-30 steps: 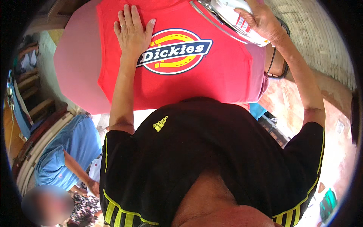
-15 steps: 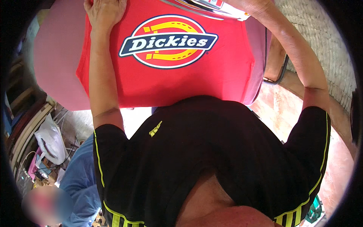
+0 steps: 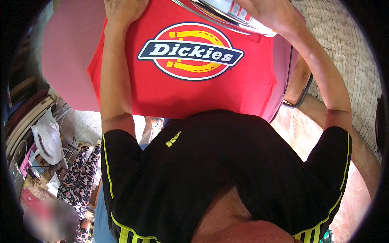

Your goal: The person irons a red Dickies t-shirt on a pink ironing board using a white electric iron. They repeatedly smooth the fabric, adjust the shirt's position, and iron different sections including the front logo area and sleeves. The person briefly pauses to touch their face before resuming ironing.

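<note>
A red garment (image 3: 194, 97) lies spread over a pink-covered ironing board (image 3: 69, 56), with an oval print (image 3: 190, 71) in white, yellow and dark blue facing up. My left hand (image 3: 126, 11) rests on the garment's far left part, thumb apart from the fingers, whose tips are cut off by the upper edge. At the far right, my right hand (image 3: 269, 15) is closed on a clothes iron (image 3: 221, 6) with a shiny metal base and a pale body. The iron sits on the cloth just beyond the print. Its far part is out of view.
The board's black metal leg (image 3: 303, 95) shows at the right. A person in patterned trousers (image 3: 79, 174) is at the lower left, beside a white plastic bag (image 3: 46, 135) and stacked clutter. A woven surface (image 3: 340, 52) lies at the far right.
Board, garment and both hands appear slightly lower and further right, the iron keeping about its place beside the print. Patterned trousers now show at lower left, where blue clothing was.
</note>
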`<state>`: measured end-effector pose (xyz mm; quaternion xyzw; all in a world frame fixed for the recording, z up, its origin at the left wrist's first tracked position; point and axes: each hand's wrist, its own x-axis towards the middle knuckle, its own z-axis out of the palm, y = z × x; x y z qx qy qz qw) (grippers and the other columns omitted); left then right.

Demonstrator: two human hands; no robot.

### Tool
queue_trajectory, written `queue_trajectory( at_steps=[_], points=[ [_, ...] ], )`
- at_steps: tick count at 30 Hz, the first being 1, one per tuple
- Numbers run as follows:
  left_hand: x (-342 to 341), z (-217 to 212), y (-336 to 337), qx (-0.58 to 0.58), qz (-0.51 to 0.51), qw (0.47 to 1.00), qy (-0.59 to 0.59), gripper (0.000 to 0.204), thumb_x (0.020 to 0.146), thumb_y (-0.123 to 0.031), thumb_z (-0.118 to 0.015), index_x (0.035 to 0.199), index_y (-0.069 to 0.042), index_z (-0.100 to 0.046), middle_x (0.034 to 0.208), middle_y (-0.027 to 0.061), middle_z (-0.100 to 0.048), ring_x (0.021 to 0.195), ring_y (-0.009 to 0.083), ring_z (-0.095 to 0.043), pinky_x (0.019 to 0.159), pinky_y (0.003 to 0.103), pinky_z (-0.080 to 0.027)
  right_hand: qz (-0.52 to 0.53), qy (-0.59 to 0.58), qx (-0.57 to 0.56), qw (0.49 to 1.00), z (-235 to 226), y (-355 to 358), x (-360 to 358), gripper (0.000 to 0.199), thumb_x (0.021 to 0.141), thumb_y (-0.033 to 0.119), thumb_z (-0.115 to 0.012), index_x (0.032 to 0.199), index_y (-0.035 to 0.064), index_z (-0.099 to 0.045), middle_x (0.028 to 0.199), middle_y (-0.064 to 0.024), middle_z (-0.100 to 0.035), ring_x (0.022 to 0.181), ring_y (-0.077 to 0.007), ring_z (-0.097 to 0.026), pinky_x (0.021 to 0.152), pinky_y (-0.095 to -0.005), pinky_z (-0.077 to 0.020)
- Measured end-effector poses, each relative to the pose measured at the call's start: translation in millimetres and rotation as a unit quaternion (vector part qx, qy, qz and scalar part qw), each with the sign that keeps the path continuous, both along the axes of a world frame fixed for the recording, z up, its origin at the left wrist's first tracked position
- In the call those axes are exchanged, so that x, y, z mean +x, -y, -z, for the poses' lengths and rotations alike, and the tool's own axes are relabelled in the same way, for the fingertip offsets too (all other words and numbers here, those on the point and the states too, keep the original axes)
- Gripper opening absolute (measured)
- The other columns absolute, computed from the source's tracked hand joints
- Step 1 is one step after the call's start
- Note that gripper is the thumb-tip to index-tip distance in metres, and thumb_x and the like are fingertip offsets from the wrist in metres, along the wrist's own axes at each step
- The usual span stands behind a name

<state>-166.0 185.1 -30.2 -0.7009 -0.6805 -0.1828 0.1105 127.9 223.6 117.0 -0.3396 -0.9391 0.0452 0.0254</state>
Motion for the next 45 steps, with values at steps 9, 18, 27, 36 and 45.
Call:
queue_trajectory(
  at_steps=[9,18,27,36,45],
  points=[
    [-60,2,11,-0.072,-0.018,0.997,0.031,0.046,0.107,-0.041,-0.037,0.149,-0.025,-0.048,0.164,0.0054,-0.029,0.151,0.0339,-0.024,0.120,0.054,-0.018,-0.045,-0.027,-0.036,0.998,5,-9,-62,0.044,0.097,0.042,-0.060,0.101,-0.0009,-0.057,0.087,-0.0242,-0.068,0.082,-0.0397,-0.069,0.070,-0.0467,-0.0539],
    [-71,-9,1,-0.051,0.084,0.985,0.144,0.042,0.105,-0.025,-0.044,0.144,-0.015,-0.053,0.158,0.0087,-0.039,0.149,0.0350,-0.029,0.119,0.055,-0.020,-0.071,-0.082,-0.084,0.991,-10,-9,-82,0.042,0.097,0.037,-0.061,0.101,-0.0045,-0.060,0.087,-0.0270,-0.069,0.080,-0.0404,-0.070,0.070,-0.0469,-0.0554],
    [-106,36,-14,0.020,0.165,0.980,0.106,0.051,0.103,-0.044,-0.048,0.149,-0.023,-0.047,0.158,0.0042,-0.040,0.146,0.0342,-0.034,0.116,0.058,-0.025,-0.037,-0.135,-0.042,0.989,14,-18,-41,0.041,0.095,0.035,-0.061,0.103,-0.0049,-0.060,0.092,-0.0313,-0.067,0.089,-0.0478,-0.066,0.078,-0.0524,-0.0526],
    [9,35,11,0.084,0.045,0.995,-0.020,0.052,0.099,-0.042,-0.055,0.146,-0.020,-0.051,0.156,0.0051,-0.042,0.147,0.0325,-0.033,0.115,0.060,-0.025,0.161,-0.136,0.092,0.973,0,113,141,0.036,0.095,0.030,-0.063,0.111,-0.0017,-0.059,0.094,-0.0291,-0.064,0.085,-0.0456,-0.064,0.073,-0.0492,-0.0520],
    [167,16,114,-0.042,0.243,0.968,0.049,0.068,0.097,-0.055,-0.051,0.148,-0.010,-0.045,0.159,0.0161,-0.034,0.148,0.0428,-0.025,0.114,0.065,-0.022,0.390,-0.210,-0.011,0.896,41,237,121,0.029,0.095,0.021,-0.065,0.103,-0.0019,-0.051,0.075,-0.0277,-0.063,0.069,-0.0473,-0.066,0.058,-0.0522,-0.0514]
  ],
)
